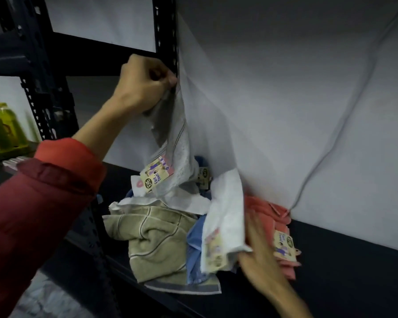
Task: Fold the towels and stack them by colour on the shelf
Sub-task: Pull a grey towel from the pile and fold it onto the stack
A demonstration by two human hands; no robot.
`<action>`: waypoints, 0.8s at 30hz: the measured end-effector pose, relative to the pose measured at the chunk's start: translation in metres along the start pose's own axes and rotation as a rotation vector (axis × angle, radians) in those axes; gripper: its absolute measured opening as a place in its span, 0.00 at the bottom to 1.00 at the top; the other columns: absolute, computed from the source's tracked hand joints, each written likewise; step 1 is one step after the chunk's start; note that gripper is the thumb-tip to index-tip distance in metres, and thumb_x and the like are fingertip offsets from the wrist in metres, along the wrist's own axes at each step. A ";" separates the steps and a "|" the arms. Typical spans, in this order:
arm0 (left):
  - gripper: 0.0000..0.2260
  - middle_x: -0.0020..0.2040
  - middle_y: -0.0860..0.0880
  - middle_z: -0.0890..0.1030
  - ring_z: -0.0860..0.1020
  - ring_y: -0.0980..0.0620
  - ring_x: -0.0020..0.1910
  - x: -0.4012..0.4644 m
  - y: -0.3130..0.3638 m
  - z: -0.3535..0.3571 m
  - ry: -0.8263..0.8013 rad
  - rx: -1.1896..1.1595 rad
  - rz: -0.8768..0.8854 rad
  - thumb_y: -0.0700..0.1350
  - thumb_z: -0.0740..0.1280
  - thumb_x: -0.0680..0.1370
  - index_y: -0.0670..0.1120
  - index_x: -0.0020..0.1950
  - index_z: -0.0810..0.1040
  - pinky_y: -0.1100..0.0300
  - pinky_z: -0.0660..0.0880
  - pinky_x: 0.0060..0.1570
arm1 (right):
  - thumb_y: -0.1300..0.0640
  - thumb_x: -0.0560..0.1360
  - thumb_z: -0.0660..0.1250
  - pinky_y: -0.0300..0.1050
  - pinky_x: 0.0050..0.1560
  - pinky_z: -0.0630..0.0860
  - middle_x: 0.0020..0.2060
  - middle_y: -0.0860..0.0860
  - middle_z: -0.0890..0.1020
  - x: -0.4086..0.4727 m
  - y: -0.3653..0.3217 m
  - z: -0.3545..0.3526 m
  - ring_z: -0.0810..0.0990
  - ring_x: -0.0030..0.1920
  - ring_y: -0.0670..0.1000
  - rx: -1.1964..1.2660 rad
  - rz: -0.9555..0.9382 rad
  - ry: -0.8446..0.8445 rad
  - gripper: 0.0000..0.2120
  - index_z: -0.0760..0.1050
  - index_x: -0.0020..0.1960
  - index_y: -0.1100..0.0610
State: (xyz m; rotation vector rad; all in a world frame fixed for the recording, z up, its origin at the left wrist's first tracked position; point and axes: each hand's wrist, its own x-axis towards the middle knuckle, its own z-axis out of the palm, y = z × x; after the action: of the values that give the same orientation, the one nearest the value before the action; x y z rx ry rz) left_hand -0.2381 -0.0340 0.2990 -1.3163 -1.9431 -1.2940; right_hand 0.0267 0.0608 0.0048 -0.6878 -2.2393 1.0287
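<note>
Yellow-green bottles [2, 125] are parked in a green tray [8, 152], far left of the black upright post [166, 35]. A thin grey cable [345, 125] is draped down the white wall [285, 99], right of that post.

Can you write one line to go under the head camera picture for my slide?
Left hand lifts a white towel from the unfolded pile on the black shelf, while the right hand reaches between another white towel and a coral towel.

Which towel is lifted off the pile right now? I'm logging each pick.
The white towel that the left hand grips and holds up; the beige towel, blue towel and pink towel lie on the shelf.
</note>
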 end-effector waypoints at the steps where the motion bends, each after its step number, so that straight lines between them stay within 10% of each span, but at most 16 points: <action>1: 0.05 0.43 0.50 0.84 0.79 0.60 0.41 -0.001 0.007 0.005 -0.012 0.013 0.021 0.48 0.73 0.77 0.49 0.51 0.86 0.64 0.77 0.46 | 0.25 0.71 0.55 0.68 0.77 0.44 0.80 0.38 0.43 0.003 -0.001 0.019 0.39 0.80 0.47 -0.105 -0.022 -0.023 0.38 0.41 0.76 0.27; 7: 0.05 0.38 0.57 0.79 0.75 0.71 0.34 -0.002 0.040 0.024 -0.023 -0.020 0.076 0.44 0.71 0.78 0.46 0.51 0.86 0.79 0.68 0.34 | 0.24 0.74 0.53 0.50 0.79 0.42 0.80 0.48 0.54 0.066 -0.003 0.079 0.50 0.80 0.54 -0.385 -0.159 -0.073 0.37 0.51 0.79 0.37; 12: 0.04 0.39 0.55 0.81 0.76 0.74 0.34 -0.011 0.063 0.035 -0.044 -0.030 0.150 0.41 0.71 0.77 0.46 0.49 0.86 0.78 0.70 0.36 | 0.25 0.71 0.60 0.58 0.76 0.60 0.80 0.50 0.54 0.090 -0.016 0.063 0.55 0.79 0.58 -0.401 -0.084 -0.302 0.42 0.49 0.78 0.38; 17: 0.04 0.37 0.60 0.80 0.78 0.70 0.36 -0.011 0.085 0.035 0.016 -0.075 0.195 0.45 0.71 0.78 0.47 0.49 0.86 0.72 0.76 0.40 | 0.39 0.73 0.71 0.46 0.64 0.75 0.62 0.43 0.80 0.041 -0.025 -0.038 0.79 0.60 0.42 -0.305 -0.045 -0.411 0.26 0.75 0.69 0.42; 20: 0.04 0.36 0.63 0.79 0.78 0.70 0.35 -0.016 0.113 0.040 0.005 -0.120 0.257 0.46 0.71 0.78 0.48 0.48 0.86 0.73 0.75 0.38 | 0.46 0.75 0.73 0.36 0.61 0.75 0.54 0.35 0.83 0.008 -0.028 -0.105 0.79 0.56 0.32 -0.074 0.002 -0.262 0.18 0.78 0.64 0.43; 24: 0.07 0.37 0.57 0.83 0.81 0.62 0.37 -0.028 0.156 0.060 -0.034 -0.155 0.349 0.48 0.70 0.76 0.47 0.46 0.86 0.67 0.77 0.44 | 0.42 0.70 0.77 0.46 0.66 0.74 0.64 0.43 0.81 -0.028 -0.032 -0.171 0.78 0.64 0.41 0.235 0.006 0.030 0.34 0.70 0.72 0.43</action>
State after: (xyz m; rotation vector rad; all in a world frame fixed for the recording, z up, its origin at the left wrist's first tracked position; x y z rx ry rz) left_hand -0.0790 0.0219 0.3199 -1.6749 -1.5664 -1.2692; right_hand 0.1556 0.1093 0.1144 -0.6025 -2.0486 1.2512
